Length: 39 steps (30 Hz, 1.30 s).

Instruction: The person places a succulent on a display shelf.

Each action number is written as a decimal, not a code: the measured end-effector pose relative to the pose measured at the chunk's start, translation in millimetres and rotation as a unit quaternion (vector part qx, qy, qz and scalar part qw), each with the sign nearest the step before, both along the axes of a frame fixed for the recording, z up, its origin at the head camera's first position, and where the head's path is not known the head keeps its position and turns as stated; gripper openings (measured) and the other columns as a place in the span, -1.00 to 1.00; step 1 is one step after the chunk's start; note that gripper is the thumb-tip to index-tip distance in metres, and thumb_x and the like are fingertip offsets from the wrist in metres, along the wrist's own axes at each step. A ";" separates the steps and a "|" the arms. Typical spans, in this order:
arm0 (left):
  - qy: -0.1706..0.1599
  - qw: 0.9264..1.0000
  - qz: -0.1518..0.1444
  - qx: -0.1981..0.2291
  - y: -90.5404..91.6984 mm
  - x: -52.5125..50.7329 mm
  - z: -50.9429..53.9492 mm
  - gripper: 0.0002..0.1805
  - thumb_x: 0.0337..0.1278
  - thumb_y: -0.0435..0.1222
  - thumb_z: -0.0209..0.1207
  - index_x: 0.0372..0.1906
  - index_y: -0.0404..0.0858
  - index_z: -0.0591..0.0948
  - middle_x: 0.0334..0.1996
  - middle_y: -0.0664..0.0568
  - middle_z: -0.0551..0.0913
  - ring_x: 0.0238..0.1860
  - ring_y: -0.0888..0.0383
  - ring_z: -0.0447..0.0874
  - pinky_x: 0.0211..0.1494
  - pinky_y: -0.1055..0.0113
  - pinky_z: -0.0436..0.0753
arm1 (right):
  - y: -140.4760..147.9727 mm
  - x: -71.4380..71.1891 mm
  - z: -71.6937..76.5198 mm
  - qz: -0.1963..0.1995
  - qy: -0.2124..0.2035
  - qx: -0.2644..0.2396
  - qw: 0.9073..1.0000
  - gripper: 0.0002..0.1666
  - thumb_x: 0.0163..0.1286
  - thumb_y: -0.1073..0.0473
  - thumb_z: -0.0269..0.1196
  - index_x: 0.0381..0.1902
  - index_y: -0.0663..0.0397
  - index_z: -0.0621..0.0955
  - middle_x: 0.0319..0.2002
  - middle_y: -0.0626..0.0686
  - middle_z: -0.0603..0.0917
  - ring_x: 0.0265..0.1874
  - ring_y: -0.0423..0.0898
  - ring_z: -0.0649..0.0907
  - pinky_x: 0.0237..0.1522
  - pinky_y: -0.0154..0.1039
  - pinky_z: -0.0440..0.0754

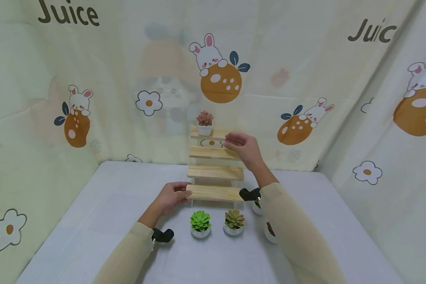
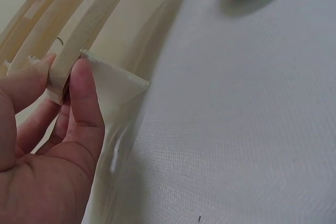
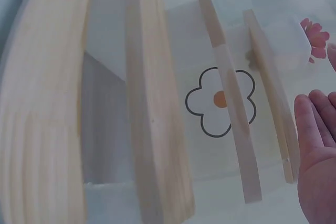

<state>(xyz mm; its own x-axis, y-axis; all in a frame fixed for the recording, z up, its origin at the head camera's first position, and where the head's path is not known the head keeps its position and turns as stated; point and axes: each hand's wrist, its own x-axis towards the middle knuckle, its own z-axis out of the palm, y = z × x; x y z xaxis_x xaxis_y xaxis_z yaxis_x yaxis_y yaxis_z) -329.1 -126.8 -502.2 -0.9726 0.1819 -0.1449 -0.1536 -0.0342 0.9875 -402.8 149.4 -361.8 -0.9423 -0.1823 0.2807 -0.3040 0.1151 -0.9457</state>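
Note:
A stepped wooden plant stand (image 1: 215, 172) with several planks stands at the back of the table. My left hand (image 1: 172, 196) pinches the left end of its lowest plank (image 2: 86, 38), thumb on one face and fingers on the other. Beside the right end of the top plank (image 1: 209, 135) is my right hand (image 1: 246, 150), its fingers extended and holding nothing. In the right wrist view, those fingers (image 3: 310, 121) lie close to the top plank; I cannot tell whether they touch it. A reddish succulent in a white square pot (image 1: 204, 129) sits at the top plank's left end.
In front of the stand are a green succulent (image 1: 200, 221) and a brownish-green succulent (image 1: 234, 219), both in round white pots. Two more white pots (image 1: 271, 236) are partly hidden by my right forearm. A printed curtain (image 1: 177, 130) hangs behind the white table (image 1: 127, 197).

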 end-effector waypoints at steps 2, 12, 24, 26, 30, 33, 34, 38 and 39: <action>0.003 1.000 -0.001 0.001 -0.2 0.4 -1.0 -0.52 0.31 -0.49 0.25 0.30 -0.51 0.51 0.02 -0.22 0.63 -0.19 0.14 0.69 -0.12 0.31 0.81 | 4.2 6.5 -1.6 -0.003 0.000 -0.005 1.000 -0.44 0.34 0.21 0.44 0.26 0.25 0.61 0.26 0.31 0.63 0.14 -0.08 0.72 0.05 -0.40 0.73; -0.004 1.000 0.000 0.001 -1.0 -1.0 0.0 -0.52 0.30 -0.51 0.25 0.30 -0.48 0.53 0.02 -0.21 0.62 -0.18 0.14 0.70 -0.12 0.31 0.81 | 30.5 43.8 -15.3 -0.007 -0.006 -0.004 1.000 -0.43 0.36 0.17 0.43 0.27 0.28 0.59 0.26 0.35 0.61 0.02 -0.29 0.74 0.07 -0.40 0.72; -0.004 1.000 0.000 -0.004 0.0 1.9 2.7 -0.51 0.33 -0.50 0.24 0.32 -0.48 0.51 0.03 -0.21 0.62 -0.20 0.16 0.69 -0.14 0.35 0.80 | 68.6 94.0 -33.8 -0.030 -0.044 0.043 0.998 -0.32 0.35 -0.04 0.44 0.35 0.08 0.56 0.33 0.16 0.61 0.29 -0.03 0.63 0.10 -0.45 0.69; -0.002 1.000 0.000 -0.005 0.0 2.3 3.3 -0.51 0.33 -0.49 0.24 0.33 -0.49 0.50 0.04 -0.22 0.62 -0.20 0.17 0.69 -0.13 0.34 0.80 | 73.0 102.7 -37.2 -0.029 -0.045 0.050 0.997 -0.32 0.36 -0.04 0.43 0.35 0.08 0.56 0.34 0.14 0.60 0.27 -0.08 0.65 0.08 -0.44 0.70; 0.000 1.000 -0.003 -0.005 -0.5 2.8 2.4 -0.49 0.35 -0.48 0.24 0.34 -0.52 0.47 0.03 -0.22 0.62 -0.20 0.18 0.69 -0.09 0.32 0.80 | 80.2 117.5 -44.1 -0.043 -0.035 0.064 0.996 -0.40 0.39 0.03 0.41 0.32 0.08 0.58 0.32 0.14 0.61 0.30 -0.04 0.63 0.09 -0.48 0.68; -0.001 1.000 -0.004 0.000 -1.1 3.5 1.0 -0.49 0.35 -0.48 0.23 0.35 -0.53 0.46 0.01 -0.19 0.63 -0.21 0.19 0.69 -0.11 0.35 0.80 | 86.1 127.4 -49.6 -0.065 -0.033 0.079 0.994 -0.43 0.40 0.01 0.40 0.30 0.05 0.60 0.30 0.11 0.63 0.33 -0.01 0.60 0.12 -0.53 0.64; -0.001 1.000 -0.005 0.002 -1.5 3.3 0.8 -0.49 0.35 -0.48 0.23 0.35 -0.53 0.46 0.00 -0.19 0.63 -0.21 0.19 0.69 -0.12 0.36 0.79 | 88.2 130.2 -51.0 -0.073 -0.034 0.085 0.993 -0.42 0.40 -0.02 0.40 0.30 0.04 0.60 0.30 0.10 0.64 0.32 -0.04 0.61 0.12 -0.54 0.63; -0.007 1.000 -0.004 0.007 -2.3 2.8 1.0 -0.49 0.35 -0.48 0.23 0.35 -0.51 0.47 0.03 -0.20 0.63 -0.19 0.18 0.70 -0.14 0.38 0.79 | 95.6 143.1 -58.4 -0.103 -0.036 0.099 0.989 -0.39 0.36 -0.12 0.41 0.28 0.00 0.62 0.28 0.07 0.66 0.27 -0.16 0.63 0.11 -0.58 0.61; -0.009 1.000 -0.004 0.008 -2.1 2.7 1.0 -0.49 0.34 -0.48 0.24 0.35 -0.50 0.47 0.03 -0.20 0.63 -0.19 0.17 0.70 -0.14 0.38 0.79 | 97.4 146.7 -60.6 -0.111 -0.036 0.099 0.988 -0.39 0.35 -0.12 0.42 0.27 0.00 0.62 0.27 0.06 0.67 0.24 -0.21 0.64 0.10 -0.59 0.61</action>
